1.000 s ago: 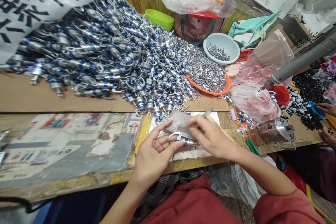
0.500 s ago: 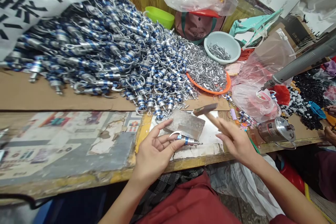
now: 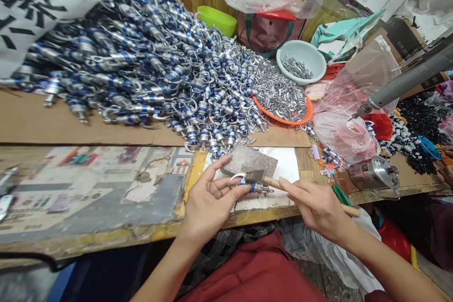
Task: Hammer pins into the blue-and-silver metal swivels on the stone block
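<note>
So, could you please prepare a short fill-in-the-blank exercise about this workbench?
The right grip holds a ____ by its wooden handle.
The left grip holds a hooked fitting coloured silver and ____.
The shallow bowl heaped with small silvery strips has a rim coloured ____.

Missing words: hammer; blue; orange.

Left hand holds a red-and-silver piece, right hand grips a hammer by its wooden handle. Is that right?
Not red: the head view shows the left hand holding a blue-and-silver piece. The right hand does grip the hammer by its handle.
</note>
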